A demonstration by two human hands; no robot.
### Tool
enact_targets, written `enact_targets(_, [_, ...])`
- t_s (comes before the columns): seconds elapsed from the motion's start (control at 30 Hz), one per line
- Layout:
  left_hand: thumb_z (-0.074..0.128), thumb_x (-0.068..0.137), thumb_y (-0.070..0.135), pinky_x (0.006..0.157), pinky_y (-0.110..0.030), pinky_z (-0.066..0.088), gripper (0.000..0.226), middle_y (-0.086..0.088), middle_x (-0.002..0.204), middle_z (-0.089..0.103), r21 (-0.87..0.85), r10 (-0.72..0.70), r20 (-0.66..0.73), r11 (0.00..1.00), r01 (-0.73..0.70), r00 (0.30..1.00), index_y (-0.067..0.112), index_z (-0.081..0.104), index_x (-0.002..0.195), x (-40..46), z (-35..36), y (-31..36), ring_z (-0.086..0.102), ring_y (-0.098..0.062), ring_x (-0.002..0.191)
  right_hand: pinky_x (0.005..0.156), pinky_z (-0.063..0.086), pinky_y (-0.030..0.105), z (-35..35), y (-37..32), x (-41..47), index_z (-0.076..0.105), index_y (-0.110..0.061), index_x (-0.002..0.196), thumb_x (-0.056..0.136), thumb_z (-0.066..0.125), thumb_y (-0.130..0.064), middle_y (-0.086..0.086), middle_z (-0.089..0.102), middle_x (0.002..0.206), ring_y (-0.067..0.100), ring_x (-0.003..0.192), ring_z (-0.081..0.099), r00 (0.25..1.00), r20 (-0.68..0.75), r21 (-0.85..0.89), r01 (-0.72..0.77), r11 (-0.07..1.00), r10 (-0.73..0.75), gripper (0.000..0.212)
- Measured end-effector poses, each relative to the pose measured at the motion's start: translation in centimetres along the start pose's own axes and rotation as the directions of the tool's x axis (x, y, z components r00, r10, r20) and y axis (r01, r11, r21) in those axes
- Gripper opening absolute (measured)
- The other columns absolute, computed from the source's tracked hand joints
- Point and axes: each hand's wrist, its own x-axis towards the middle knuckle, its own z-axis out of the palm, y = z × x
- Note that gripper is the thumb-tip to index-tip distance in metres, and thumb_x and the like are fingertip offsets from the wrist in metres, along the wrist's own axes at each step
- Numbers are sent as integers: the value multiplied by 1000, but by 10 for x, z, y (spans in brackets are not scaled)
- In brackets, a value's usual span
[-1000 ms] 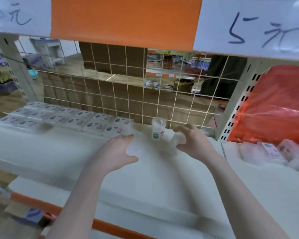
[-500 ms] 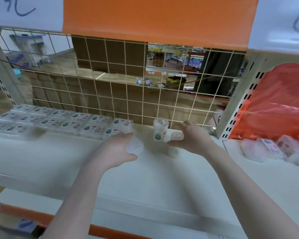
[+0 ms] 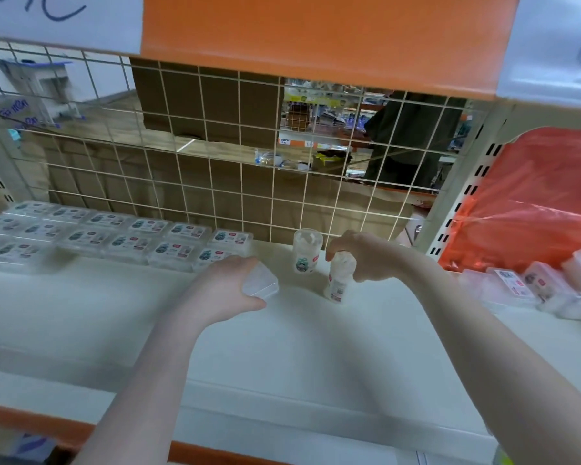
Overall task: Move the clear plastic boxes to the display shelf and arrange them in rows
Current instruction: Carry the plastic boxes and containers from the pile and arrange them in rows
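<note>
Since the earlier frames the right hand point(image 3: 366, 256) has brought its small clear plastic cylinder box with a printed label point(image 3: 338, 278) down until its base meets the white display shelf point(image 3: 282, 347), tilted a little, just in front and to the right of the upright clear cylinder box point(image 3: 305, 251) already standing near the wire grid back panel point(image 3: 215, 156). Its fingers curl over the top of the box and pinch it from above. The left hand point(image 3: 222, 290) has shifted little: it holds a flat clear rectangular plastic box point(image 3: 262, 283) low over the shelf, fingers wrapped across the far edge and thumb along the near side, just right of the two rows of flat clear boxes with printed labels point(image 3: 114, 236) that run along the back left of the shelf.

The step in hand looks like setting down: one box in each hand is being placed beside stock of its own kind. More flat clear boxes lie loose in a heap point(image 3: 534, 286) on the neighbouring shelf section at the right, under a red plastic sheet point(image 3: 534, 203), so much of the task seems to remain.

Next, the right hand would likely need to stand its cylinder straight before letting go, squared beside the standing one. The left would need to slide its flat box flush against the end of the front row.
</note>
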Motion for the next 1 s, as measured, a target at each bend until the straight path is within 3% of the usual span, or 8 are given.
enact_targets(0.07, [65,83,37,92,-26,36,65,-2,137,45,2,5,-2,1000,-5,1000,19,38,139,0,0,0,42,-18,124,72,48,27,1,1,-1,49,-23,128,77,66,-1,4,46,127,25,110,50,1000,-25,83,-4,997,6,58])
enact_targets(0.13, [65,82,37,90,-25,36,66,-2,137,44,1,6,-1,1000,-6,1000,20,37,139,1,-1,-1,42,-18,124,83,47,32,1,1,-2,47,-19,131,77,73,-23,5,48,127,26,111,51,997,-57,58,-48,997,51,60])
enact_targets(0.27, [66,82,37,90,-25,38,67,-2,138,44,1,3,4,1000,-3,1000,21,37,140,1,0,-1,42,-18,123,69,44,30,1,-1,0,57,-10,116,78,60,-61,8,61,111,25,98,57,981,-71,-165,-190,968,181,64])
enact_targets(0.43, [65,83,37,95,-24,34,69,-3,143,40,14,6,19,1000,-7,1000,21,34,143,1,1,-1,36,-18,131,70,40,27,-6,-1,-2,53,-11,125,81,68,-36,6,58,115,22,95,52,984,-26,-70,-178,981,177,52])
enact_targets(0.57, [64,84,38,99,-25,31,72,-3,146,36,31,10,37,999,-11,999,23,29,145,2,2,-1,32,-19,134,73,42,27,-12,1,2,50,-17,130,80,67,-15,5,54,123,23,102,51,994,16,-72,-110,991,111,54])
enact_targets(0.73, [63,85,38,99,-23,30,73,-2,148,35,32,11,50,999,-13,999,24,26,147,2,2,1,30,-17,136,66,39,26,-13,3,14,48,-17,133,79,61,2,9,52,124,22,96,48,997,-21,-81,-72,994,70,58])
enact_targets(0.87, [63,84,38,97,-23,31,73,0,145,38,32,19,49,999,-21,999,23,28,146,3,3,1,33,-17,133,54,35,17,-8,9,24,47,-19,135,79,59,7,8,49,129,25,108,50,997,-45,5,-56,998,56,63])
enact_targets(1.0, [65,83,38,99,-22,28,76,0,144,38,23,21,61,999,-23,998,22,27,147,5,6,-4,33,-16,133,63,40,22,-5,12,29,49,-19,130,78,68,-3,7,50,127,25,106,50,998,-42,82,-53,995,57,58])
